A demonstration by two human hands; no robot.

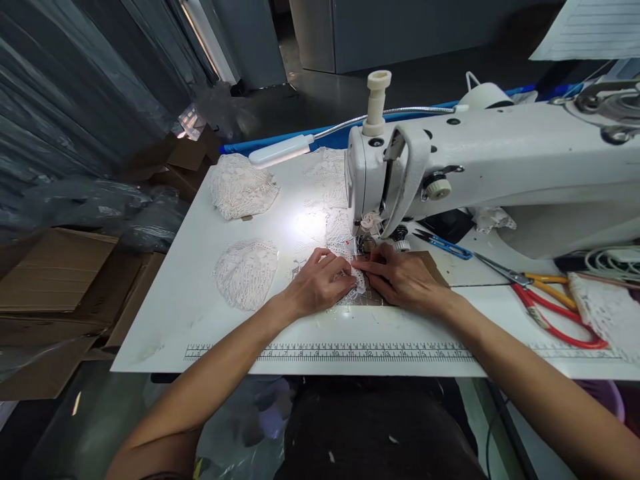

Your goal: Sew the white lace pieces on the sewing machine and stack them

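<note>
we see both hands low in front of the sewing machine [480, 157], with the forearms coming over the near edge of the table [170, 300] from two sides. the left hand [323, 283] is palm down, its fingers bent and close together, with the fingertips turned to the right. the right hand [407, 277] is also palm down, and its fingers are directed to the left, so that the fingertips of both hands come very near each other. we cannot tell if either hand pinches the lace piece [359, 281] or only presses on it, because the fingers cover this place.

the lace piece is on the table, between and under the fingers, just beside the presser foot [365, 245]. it is white, with small open holes, and it lies partly over a brown sheet [374, 297]. two white lace stacks, a far one [243, 187] and a near one [247, 275], are to the left. a lamp [283, 151] lights the table strongly.
</note>
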